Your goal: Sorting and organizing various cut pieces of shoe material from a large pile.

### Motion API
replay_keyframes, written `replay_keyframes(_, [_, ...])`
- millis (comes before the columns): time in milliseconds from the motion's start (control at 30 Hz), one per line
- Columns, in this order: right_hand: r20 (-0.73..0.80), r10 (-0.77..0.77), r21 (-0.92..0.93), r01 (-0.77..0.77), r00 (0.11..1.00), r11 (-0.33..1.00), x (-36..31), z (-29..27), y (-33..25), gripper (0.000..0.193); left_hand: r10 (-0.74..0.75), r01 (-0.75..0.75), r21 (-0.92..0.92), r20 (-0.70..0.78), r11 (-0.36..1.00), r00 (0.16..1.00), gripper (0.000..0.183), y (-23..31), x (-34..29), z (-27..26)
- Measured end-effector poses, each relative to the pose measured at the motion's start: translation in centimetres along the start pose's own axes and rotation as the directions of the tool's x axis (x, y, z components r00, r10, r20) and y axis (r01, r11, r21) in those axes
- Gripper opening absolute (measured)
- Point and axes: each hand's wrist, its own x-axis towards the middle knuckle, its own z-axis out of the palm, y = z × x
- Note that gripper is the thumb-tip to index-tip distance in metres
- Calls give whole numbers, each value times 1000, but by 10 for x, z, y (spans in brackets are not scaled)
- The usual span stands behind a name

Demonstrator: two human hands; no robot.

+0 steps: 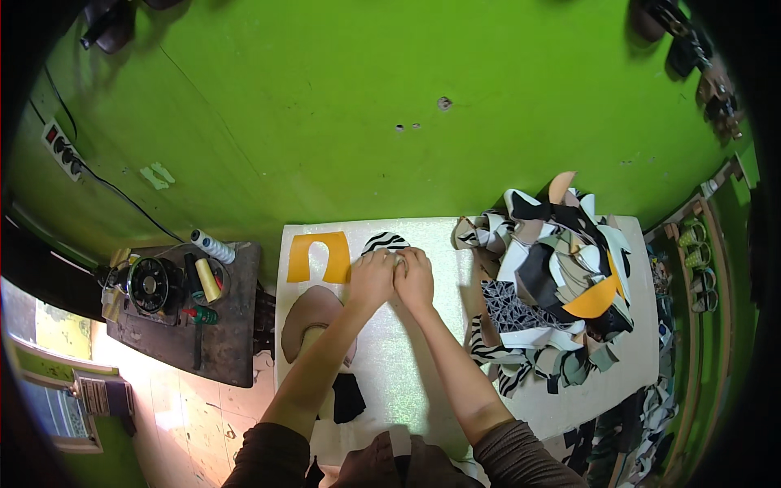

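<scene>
Both my hands are close together near the far edge of the pale table (399,350). A zebra-striped black-and-white material piece (384,241) with a rounded far edge shows just beyond them. My left hand (375,273) has its fingers bent over the near part of this piece, and my right hand (412,275) grips beside it, thumbs nearly meeting. Much of the striped piece is hidden under the fingers. To the left lies a yellow piece (300,260) with an arch-shaped cutout. Nearer, a brownish-mauve curved piece (309,313) is partly covered by my left forearm.
A large heap of material scraps (549,285) covers the table's right side. On the left, a dark sewing-machine table (232,325) carries thread cones (213,246) and a black handwheel (150,285). A black piece (350,398) lies near my left elbow. The green wall (325,122) rises behind.
</scene>
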Motion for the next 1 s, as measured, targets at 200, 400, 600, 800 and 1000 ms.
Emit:
replay_keyframes(200, [28,37,218,-42,999,975,-35,-53,-25,19,31,-34,-57,-51,998,998,15,51,-25,-19])
replay_keyframes(400, [-38,-41,204,48,998,978,-56,-110,-33,19,49,-61,-113,-104,992,993,16,108,-32,-43])
replay_keyframes(600, [-124,-153,199,176,980,964,-68,-158,-28,22,91,-105,-124,-112,987,990,17,156,-29,-58])
replay_keyframes(800, [-167,-212,150,237,963,960,-74,-223,-30,23,143,-177,-185,-181,967,973,16,209,-17,-63])
replay_keyframes(1000, [-222,-426,-374,327,877,868,-69,-293,-11,27,179,-226,-266,-191,937,965,16,260,-1,-61])
